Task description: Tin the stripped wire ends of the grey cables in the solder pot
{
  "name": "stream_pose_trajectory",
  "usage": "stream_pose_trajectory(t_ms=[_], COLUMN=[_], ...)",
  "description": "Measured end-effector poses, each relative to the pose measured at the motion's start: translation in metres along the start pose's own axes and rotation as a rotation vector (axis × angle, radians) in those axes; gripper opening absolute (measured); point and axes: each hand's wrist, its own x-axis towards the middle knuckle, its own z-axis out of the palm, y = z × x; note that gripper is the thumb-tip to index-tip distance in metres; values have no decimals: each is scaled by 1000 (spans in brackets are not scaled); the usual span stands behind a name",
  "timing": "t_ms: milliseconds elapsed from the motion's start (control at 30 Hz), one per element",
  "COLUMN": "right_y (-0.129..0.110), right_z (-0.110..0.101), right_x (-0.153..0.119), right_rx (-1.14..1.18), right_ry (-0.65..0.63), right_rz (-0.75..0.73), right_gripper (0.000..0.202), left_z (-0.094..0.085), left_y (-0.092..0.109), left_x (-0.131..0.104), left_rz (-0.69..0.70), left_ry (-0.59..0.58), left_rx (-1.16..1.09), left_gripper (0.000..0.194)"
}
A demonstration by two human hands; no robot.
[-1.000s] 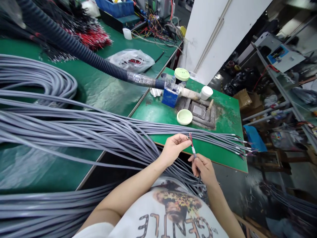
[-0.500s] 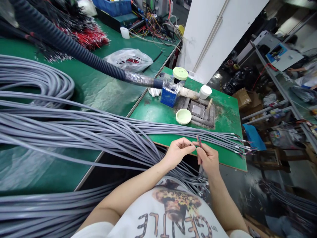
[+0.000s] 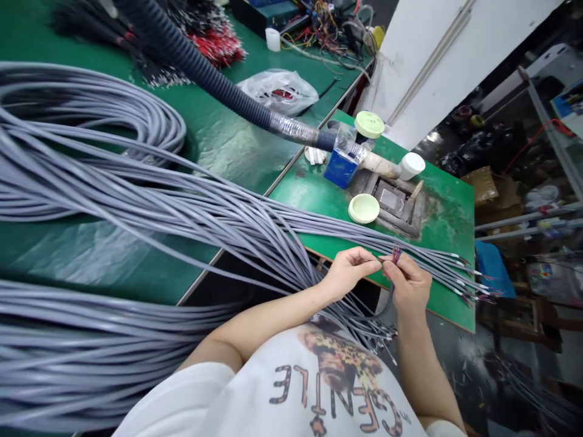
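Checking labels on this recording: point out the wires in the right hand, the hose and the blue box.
Wires [image 3: 396, 252], head view: on their coloured upper ends.
Hose [image 3: 203, 71], head view: on its dark ribbed stretch.
Blue box [image 3: 341, 170], head view: on its front face.

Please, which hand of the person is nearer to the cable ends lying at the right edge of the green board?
Right. The right hand is a little to the left of the cable ends; the left hand is farther left, beyond the right one.
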Motion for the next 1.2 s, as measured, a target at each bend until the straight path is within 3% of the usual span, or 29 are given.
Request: stream_pose_trajectory(t_ms=[100, 300, 533, 733, 967, 1100, 1200], right_y=[-6, -9, 16, 16, 16, 16, 13], right_z=[-3, -11, 8, 29, 40, 41, 30], right_x=[20, 90, 153, 165, 166, 166, 167], right_rx=[-41, -332, -543, -724, -942, -961, -884], right_ry=[-17, -198, -436, -542, -561, -566, -545], right_rz=[-52, -96, -23, -27, -5, -39, -92], right_gripper=[11, 28, 39, 32, 26, 26, 31], left_z=[-9, -40, -58, -57, -57, -57, -58], left_y=[6, 23, 13, 14, 14, 14, 15], left_x=[0, 5, 16, 16, 15, 15, 16], left_rz=[52, 429, 430, 440, 431, 431, 418], left_ry=[-24, -62, -118, -139, -150, -157, -160], left_rx=[197, 881, 1188, 1271, 1306, 1303, 1290], left_gripper=[28, 16, 15, 14, 16, 16, 15])
